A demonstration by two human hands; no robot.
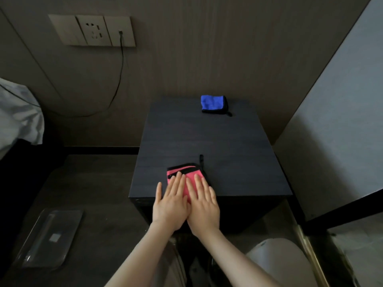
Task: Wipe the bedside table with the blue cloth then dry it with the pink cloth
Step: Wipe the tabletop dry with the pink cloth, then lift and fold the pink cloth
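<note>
The dark bedside table (238, 146) stands against the wall in the middle of the view. A folded blue cloth (213, 103) with black trim lies at the table's far edge, apart from both hands. A folded pink cloth (189, 172) with black trim lies near the front edge. My left hand (172, 204) and my right hand (204, 201) lie flat side by side on the pink cloth, fingers straight, pressing it to the tabletop. The hands hide the near part of the cloth.
A wall socket panel (93, 31) with a black cable (120, 79) hanging from it is at upper left. White bedding (18, 114) shows at the left edge. A clear plastic tray (49, 237) lies on the dark floor at lower left. A pale wall (342, 121) borders the table's right.
</note>
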